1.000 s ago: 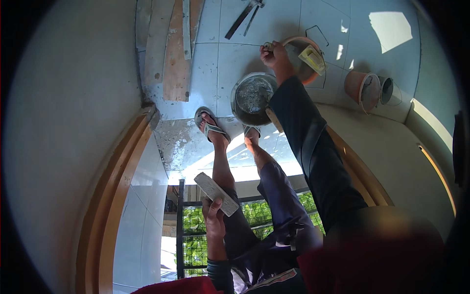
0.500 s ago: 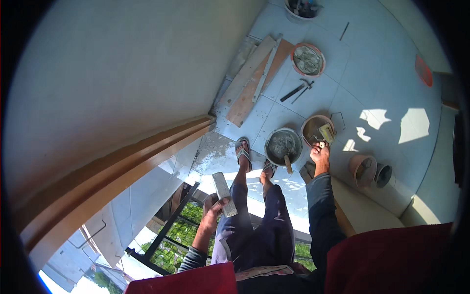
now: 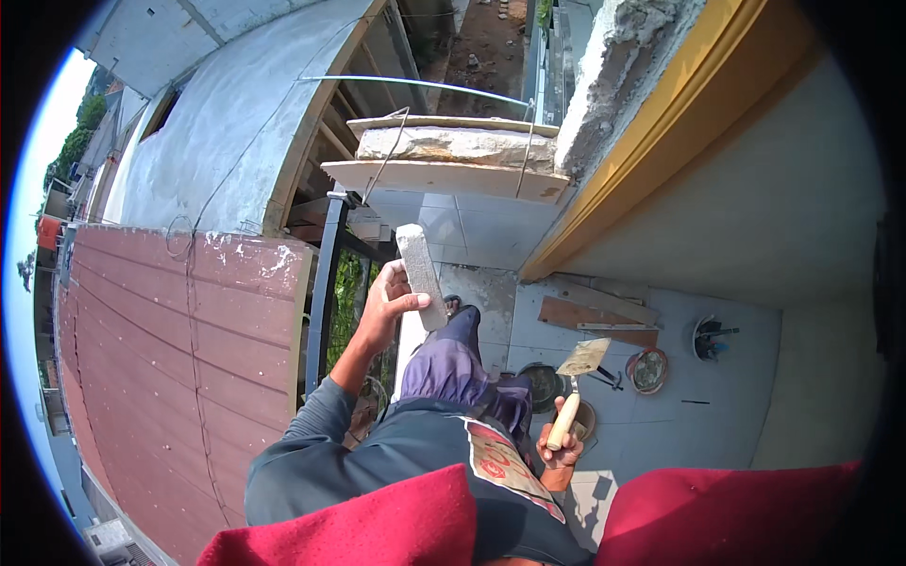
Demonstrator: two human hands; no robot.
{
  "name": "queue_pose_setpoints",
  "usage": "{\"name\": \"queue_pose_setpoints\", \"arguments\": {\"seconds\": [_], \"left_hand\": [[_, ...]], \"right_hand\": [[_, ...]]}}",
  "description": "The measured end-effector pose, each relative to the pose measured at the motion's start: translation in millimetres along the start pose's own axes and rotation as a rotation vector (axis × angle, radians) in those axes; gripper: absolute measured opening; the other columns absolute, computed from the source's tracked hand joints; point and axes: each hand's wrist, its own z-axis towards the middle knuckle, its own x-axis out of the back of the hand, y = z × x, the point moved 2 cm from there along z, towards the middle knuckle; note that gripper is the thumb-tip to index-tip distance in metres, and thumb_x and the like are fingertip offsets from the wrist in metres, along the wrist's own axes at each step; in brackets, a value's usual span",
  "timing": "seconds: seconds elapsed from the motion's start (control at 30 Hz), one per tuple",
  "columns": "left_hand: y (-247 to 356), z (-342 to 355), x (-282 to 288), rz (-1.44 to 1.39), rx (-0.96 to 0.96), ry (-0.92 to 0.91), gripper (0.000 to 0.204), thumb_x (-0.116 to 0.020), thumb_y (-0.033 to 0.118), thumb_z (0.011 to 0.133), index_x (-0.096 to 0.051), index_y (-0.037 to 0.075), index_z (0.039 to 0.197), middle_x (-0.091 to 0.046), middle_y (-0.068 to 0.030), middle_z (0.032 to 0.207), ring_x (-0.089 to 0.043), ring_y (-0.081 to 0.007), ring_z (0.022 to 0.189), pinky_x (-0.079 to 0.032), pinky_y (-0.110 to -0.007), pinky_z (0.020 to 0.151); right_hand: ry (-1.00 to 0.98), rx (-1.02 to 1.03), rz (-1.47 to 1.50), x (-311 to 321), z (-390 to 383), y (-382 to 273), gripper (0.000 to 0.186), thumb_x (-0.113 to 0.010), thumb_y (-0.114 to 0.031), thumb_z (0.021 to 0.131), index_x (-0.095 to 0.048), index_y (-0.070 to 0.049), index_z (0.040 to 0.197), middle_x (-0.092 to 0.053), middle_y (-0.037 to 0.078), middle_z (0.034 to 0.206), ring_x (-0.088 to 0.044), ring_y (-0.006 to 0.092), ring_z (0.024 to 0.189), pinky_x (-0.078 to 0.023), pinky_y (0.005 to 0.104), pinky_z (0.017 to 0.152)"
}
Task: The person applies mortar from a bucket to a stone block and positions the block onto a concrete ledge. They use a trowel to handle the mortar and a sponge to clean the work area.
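My left hand (image 3: 381, 309) is closed round the lower part of a narrow, pale grey masonry block (image 3: 421, 274). The block stands up tilted in the fingers, over the floor beside my leg. Lower and to the right, my right hand (image 3: 559, 451) grips the wooden handle of a trowel (image 3: 566, 421). Its flat blade points up and away from me, with a light greyish-tan coating. Behind the trowel, a dark bucket (image 3: 543, 387) is on the floor, and a tan bucket (image 3: 586, 421) is partly hidden by my hand.
Ahead, a rough masonry ledge (image 3: 453, 143) lies between boards (image 3: 444, 177) held by bent metal rods. A yellow-brown frame (image 3: 642, 137) slants up on the right. Planks (image 3: 590, 316), a round mortar tub (image 3: 648, 371) and another bucket (image 3: 703, 338) occupy the floor. A black railing (image 3: 327, 274) borders the reddish roof (image 3: 170, 349).
My view has swung round toward the ledge and roof. The trowel has come up from the bucket, blade now raised. The block stays in my left hand, now held more upright.
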Motion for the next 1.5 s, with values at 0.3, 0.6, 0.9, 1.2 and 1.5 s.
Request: {"name": "queue_pose_setpoints", "arguments": {"seconds": [0.3, 0.6, 0.9, 1.2, 1.5], "left_hand": [[124.8, 73.8, 136.3, -0.067, -0.518, 0.253, 0.080, -0.086, 0.019, 0.064, -0.048, 0.001, 0.132, -0.060, -0.0126, 0.122, -0.058, -0.0241, 0.116, -0.048, -0.040, 0.101], [156.9, 185.2, 210.8, 0.182, -0.574, 0.258, 0.082, -0.093, 0.017, 0.065, -0.048, 0.002, 0.132, -0.061, -0.0147, 0.118, -0.064, -0.0261, 0.111, -0.051, -0.042, 0.100], [155.8, 244.2, 180.3, 0.496, -0.760, 0.336, 0.081, -0.093, 0.027, 0.055, -0.054, 0.000, 0.120, -0.058, -0.0117, 0.107, -0.059, -0.0257, 0.097, -0.049, -0.039, 0.087], [143.1, 246.9, 207.3, 0.274, -0.468, 0.093, 0.063, -0.091, 0.028, 0.070, -0.058, 0.000, 0.115, -0.054, -0.0061, 0.107, -0.057, -0.0154, 0.095, -0.049, -0.032, 0.083], [151.1, 252.0, 246.5, 0.121, -0.394, -0.152, 0.057, -0.084, 0.023, 0.080, -0.063, 0.003, 0.128, -0.071, -0.0095, 0.102, -0.069, -0.0187, 0.091, -0.055, -0.034, 0.084]], "right_hand": [[0.132, -0.193, -1.009, -215.4, 175.8, 5.2, 0.045, -0.072, -0.004, 0.055, -0.055, 0.000, 0.097, -0.067, 0.019, 0.081, -0.067, 0.0246, 0.065, -0.055, 0.0335, 0.061], [0.085, 0.247, -1.379, -335.5, 382.8, 77.7, 0.031, -0.080, -0.011, 0.083, -0.056, -0.003, 0.099, -0.059, 0.003, 0.073, -0.050, 0.0058, 0.049, -0.039, 0.0215, 0.042], [-0.180, 0.453, -1.951, -399.0, 572.7, 141.1, 0.053, -0.092, -0.032, 0.073, -0.066, 0.001, 0.105, -0.069, 0.008, 0.088, -0.064, 0.0135, 0.071, -0.054, 0.0293, 0.065], [-0.271, 0.385, -2.114, -402.5, 601.4, 169.1, 0.043, -0.085, -0.015, 0.071, -0.064, 0.003, 0.103, -0.072, 0.017, 0.089, -0.071, 0.0226, 0.081, -0.056, 0.0357, 0.075], [-0.409, 0.287, -1.918, -375.8, 616.9, 174.4, 0.045, -0.089, -0.024, 0.076, -0.064, 0.001, 0.104, -0.070, 0.010, 0.086, -0.066, 0.0151, 0.078, -0.053, 0.0324, 0.071]]}}
